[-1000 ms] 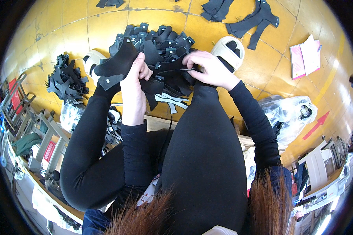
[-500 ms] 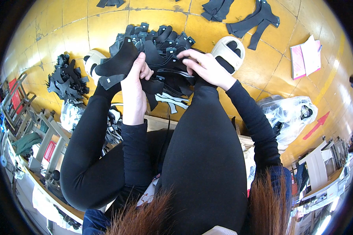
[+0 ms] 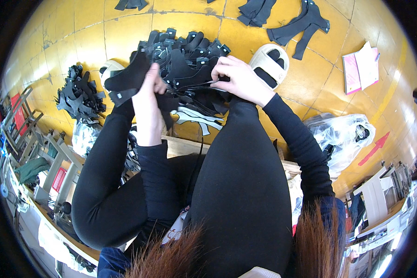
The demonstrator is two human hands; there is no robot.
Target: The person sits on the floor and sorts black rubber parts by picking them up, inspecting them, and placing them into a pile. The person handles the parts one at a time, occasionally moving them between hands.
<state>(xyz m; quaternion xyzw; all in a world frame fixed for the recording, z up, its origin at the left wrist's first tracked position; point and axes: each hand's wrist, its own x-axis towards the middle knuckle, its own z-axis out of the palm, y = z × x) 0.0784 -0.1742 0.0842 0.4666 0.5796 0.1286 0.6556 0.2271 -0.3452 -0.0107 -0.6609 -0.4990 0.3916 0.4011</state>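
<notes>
My left hand (image 3: pixel 146 95) is closed round black cut fabric pieces (image 3: pixel 129 74), its thumb lying on top of them. They bear small pale labels, and some hang below the hand. To the right, my right hand (image 3: pixel 242 79) pinches the thin edge of another dark fabric piece (image 3: pixel 199 86) between thumb and fingertips. That piece lies along the near side of a heap of black cut pieces (image 3: pixel 171 53) on the floor between my feet. White-edged strips (image 3: pixel 197 116) lie just below the heap.
Beige slippers (image 3: pixel 269 65) are on my feet. A second dark heap (image 3: pixel 78 92) lies at the left. Black pieces (image 3: pixel 301 23) are spread at the far right. A pink pad with paper (image 3: pixel 360 67) and a clear plastic bag (image 3: pixel 345 134) are on the yellow floor at the right.
My left hand has moved a little left and down with its fabric pieces. My right hand's fingers have closed onto the edge of a piece from the heap.
</notes>
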